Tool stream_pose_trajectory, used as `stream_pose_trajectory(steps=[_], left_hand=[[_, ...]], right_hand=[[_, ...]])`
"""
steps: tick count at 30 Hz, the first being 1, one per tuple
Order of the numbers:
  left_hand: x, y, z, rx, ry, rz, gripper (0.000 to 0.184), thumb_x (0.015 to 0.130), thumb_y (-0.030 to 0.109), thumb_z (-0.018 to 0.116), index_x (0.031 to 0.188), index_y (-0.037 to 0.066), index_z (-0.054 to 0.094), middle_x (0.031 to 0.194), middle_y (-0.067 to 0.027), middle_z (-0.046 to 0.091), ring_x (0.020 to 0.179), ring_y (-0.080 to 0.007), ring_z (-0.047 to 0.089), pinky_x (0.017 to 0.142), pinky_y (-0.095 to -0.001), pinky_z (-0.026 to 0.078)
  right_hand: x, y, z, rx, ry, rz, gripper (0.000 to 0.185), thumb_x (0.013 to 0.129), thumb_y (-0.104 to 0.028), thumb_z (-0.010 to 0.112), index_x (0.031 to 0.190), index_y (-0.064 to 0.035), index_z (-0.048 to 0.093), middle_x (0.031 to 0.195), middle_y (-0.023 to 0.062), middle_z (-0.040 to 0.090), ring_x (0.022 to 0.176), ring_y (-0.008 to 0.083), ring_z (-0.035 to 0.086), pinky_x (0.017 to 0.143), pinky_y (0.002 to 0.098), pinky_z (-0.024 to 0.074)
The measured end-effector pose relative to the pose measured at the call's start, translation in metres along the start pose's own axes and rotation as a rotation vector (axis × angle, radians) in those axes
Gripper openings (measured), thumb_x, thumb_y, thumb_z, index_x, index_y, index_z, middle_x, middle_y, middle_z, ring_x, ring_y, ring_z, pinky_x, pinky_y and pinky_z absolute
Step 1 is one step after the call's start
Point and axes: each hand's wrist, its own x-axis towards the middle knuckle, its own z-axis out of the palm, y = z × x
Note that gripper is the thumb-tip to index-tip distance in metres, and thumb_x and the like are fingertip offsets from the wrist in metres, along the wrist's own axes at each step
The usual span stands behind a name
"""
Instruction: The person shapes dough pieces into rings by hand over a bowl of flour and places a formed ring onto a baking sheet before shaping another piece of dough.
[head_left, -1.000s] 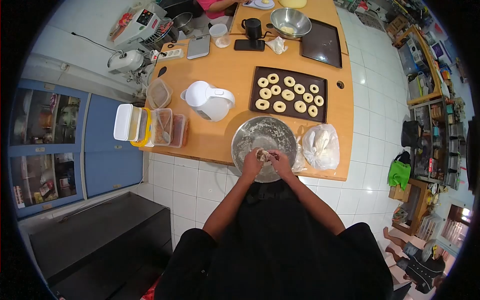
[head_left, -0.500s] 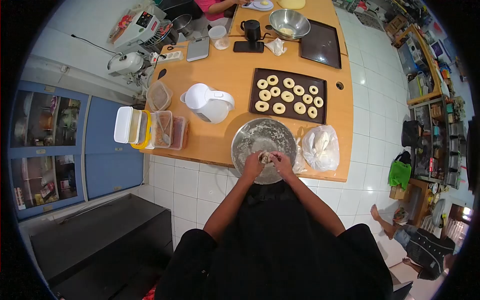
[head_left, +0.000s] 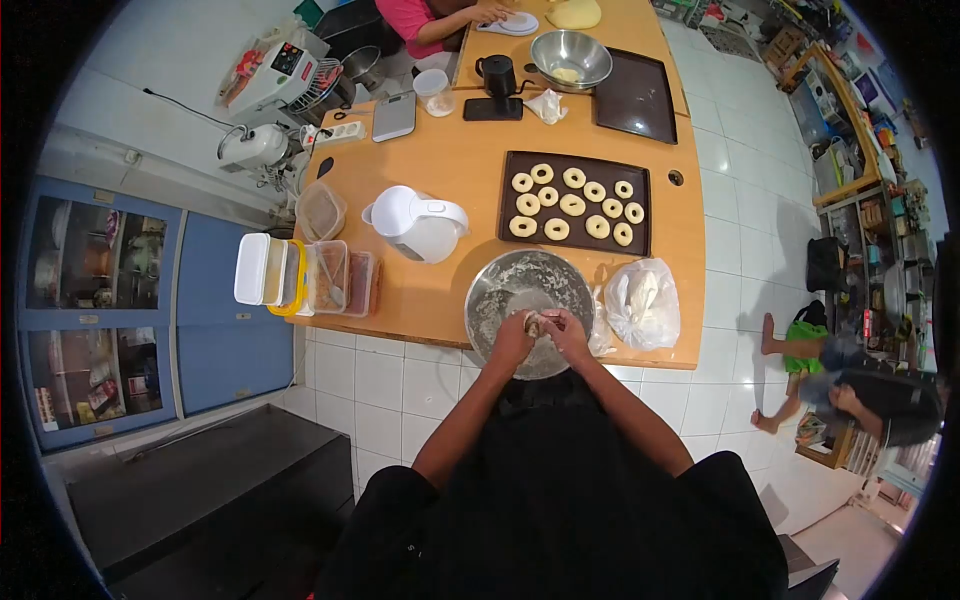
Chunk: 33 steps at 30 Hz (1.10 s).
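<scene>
A steel mixing bowl (head_left: 490, 345), its inside smeared with flour and dough scraps, sits at the table's near edge. Over it, my left hand (head_left: 514, 337) and my right hand (head_left: 566, 334) meet with curled fingers pressed together. Dough bits seem to cling to the fingertips; anything between them is too small to make out. Beyond the bowl lies a dark baking tray (head_left: 575, 242) with several rings of raw dough (head_left: 572, 205). To the right of the bowl, a clear plastic bag (head_left: 642, 305) holds something white.
A white electric kettle (head_left: 415, 225) and plastic food tubs (head_left: 325, 275) stand at left. Further back are a kitchen scale (head_left: 394, 117), a black kettle (head_left: 496, 75), a second steel bowl (head_left: 571, 60) and another dark tray (head_left: 637, 95). One person in pink (head_left: 425, 28) works at the far end; another (head_left: 850, 395) is at right.
My hands stay together over the bowl, with the fingers shifted slightly. The person at right has moved further up in view. The far person's hand now reaches over the small white scale.
</scene>
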Motion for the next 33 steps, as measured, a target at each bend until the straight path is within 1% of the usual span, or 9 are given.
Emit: stream_pose_trajectory(steps=[3, 10, 15, 18, 21, 24, 27, 30, 33], left_hand=[[-0.001, 0.003, -0.002, -0.117, -0.02, -0.102, 0.038, 0.07, 0.003, 0.065, 0.106, 0.002, 0.055, 0.096, -0.0217, 0.06, 0.091, -0.0414, 0.056, 0.075, -0.0453, 0.045], [-0.005, 0.004, -0.001, 0.009, -0.019, -0.052, 0.026, 0.07, 0.004, 0.064, 0.093, 0.001, 0.053, 0.09, -0.0227, 0.058, 0.087, -0.0421, 0.056, 0.072, -0.0466, 0.044], [-0.007, -0.001, 0.004, -0.076, -0.024, -0.099, 0.024, 0.072, 0.006, 0.066, 0.091, 0.001, 0.053, 0.086, -0.0224, 0.059, 0.084, -0.0425, 0.056, 0.07, -0.0463, 0.044], [-0.002, -0.007, 0.009, -0.097, 0.011, -0.195, 0.033, 0.069, 0.002, 0.064, 0.101, 0.001, 0.057, 0.088, -0.0214, 0.062, 0.085, -0.0387, 0.061, 0.071, -0.0411, 0.048], [-0.004, 0.003, 0.007, -0.072, 0.136, 0.01, 0.034, 0.069, 0.001, 0.063, 0.102, 0.001, 0.057, 0.087, -0.0198, 0.063, 0.082, -0.0366, 0.063, 0.071, -0.0396, 0.049], [0.0, 0.006, 0.001, 0.034, 0.002, 0.026, 0.035, 0.069, 0.0, 0.063, 0.104, 0.001, 0.058, 0.088, -0.018, 0.064, 0.081, -0.0342, 0.064, 0.072, -0.0387, 0.05], [0.004, -0.001, 0.003, 0.091, -0.057, -0.05, 0.037, 0.07, 0.001, 0.063, 0.107, 0.001, 0.058, 0.091, -0.0177, 0.065, 0.082, -0.0307, 0.065, 0.072, -0.0375, 0.05], [0.007, -0.008, 0.006, -0.082, -0.032, -0.126, 0.036, 0.071, 0.003, 0.064, 0.106, 0.002, 0.06, 0.092, -0.0182, 0.065, 0.084, -0.0284, 0.066, 0.072, -0.0355, 0.05], [0.008, -0.008, 0.011, -0.083, 0.06, -0.109, 0.031, 0.072, 0.004, 0.065, 0.103, 0.002, 0.062, 0.092, -0.0181, 0.065, 0.085, -0.0255, 0.066, 0.071, -0.0341, 0.051]], right_hand=[[0.001, 0.003, 0.0, -0.014, -0.044, -0.006, 0.02, 0.088, -0.015, 0.061, 0.099, 0.002, 0.062, 0.088, 0.007, 0.066, 0.079, 0.0127, 0.062, 0.073, 0.0269, 0.049], [-0.003, -0.001, -0.001, -0.183, -0.058, -0.034, 0.018, 0.087, -0.017, 0.062, 0.093, -0.0008, 0.064, 0.082, 0.004, 0.066, 0.075, 0.0107, 0.061, 0.07, 0.0261, 0.0479], [-0.008, -0.019, 0.002, -0.106, -0.047, -0.069, 0.018, 0.087, -0.017, 0.063, 0.096, -0.0018, 0.064, 0.078, 0.0021, 0.064, 0.071, 0.0065, 0.056, 0.064, 0.0222, 0.0449], [-0.009, -0.02, 0.003, -0.1, -0.05, -0.049, 0.019, 0.087, -0.017, 0.064, 0.098, -0.0021, 0.063, 0.08, 0.0031, 0.064, 0.071, 0.0069, 0.057, 0.063, 0.0223, 0.0452], [-0.009, -0.01, 0.0, -0.032, -0.044, -0.06, 0.019, 0.086, -0.015, 0.064, 0.099, -0.0015, 0.062, 0.082, 0.0041, 0.065, 0.073, 0.0082, 0.059, 0.064, 0.0234, 0.0469], [-0.006, -0.008, -0.001, -0.15, -0.011, -0.083, 0.02, 0.087, -0.016, 0.064, 0.1, -0.0019, 0.062, 0.083, 0.0043, 0.065, 0.075, 0.0092, 0.06, 0.065, 0.024, 0.0477], [-0.01, -0.021, 0.0, -0.143, 0.019, -0.022, 0.021, 0.086, -0.017, 0.064, 0.1, -0.0004, 0.062, 0.089, 0.0091, 0.065, 0.08, 0.0141, 0.062, 0.073, 0.0274, 0.0492], [-0.006, -0.01, 0.002, -0.102, 0.028, -0.033, 0.022, 0.087, -0.017, 0.063, 0.101, -0.0009, 0.062, 0.09, 0.0092, 0.065, 0.079, 0.0144, 0.062, 0.071, 0.0274, 0.0496], [-0.007, -0.011, -0.001, -0.122, 0.009, 0.017, 0.022, 0.087, -0.017, 0.063, 0.1, -0.0004, 0.062, 0.089, 0.0092, 0.065, 0.079, 0.0153, 0.063, 0.072, 0.0281, 0.0502]])
